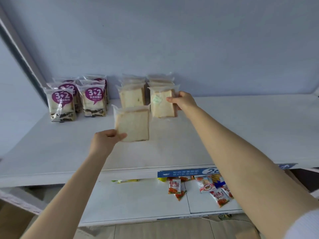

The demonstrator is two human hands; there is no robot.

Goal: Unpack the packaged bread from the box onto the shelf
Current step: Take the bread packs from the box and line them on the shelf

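Observation:
My left hand (105, 140) grips the lower left corner of a clear-wrapped white bread pack (133, 124), holding it upright just above the white shelf (241, 128). My right hand (183, 100) holds a second clear bread pack (161, 105) by its right edge, in front of a row of similar packs (133, 95) standing at the back of the shelf. To the left stand several bread packs with purple "3+2" labels (61, 104). The cardboard box (12, 219) shows only as a corner at the bottom left.
The right half of the shelf is bare white board, and a blue-grey wall rises behind it. A lower shelf (138, 200) holds several red and white snack packets (205, 187). A blue price strip (186, 172) runs along the upper shelf's front edge.

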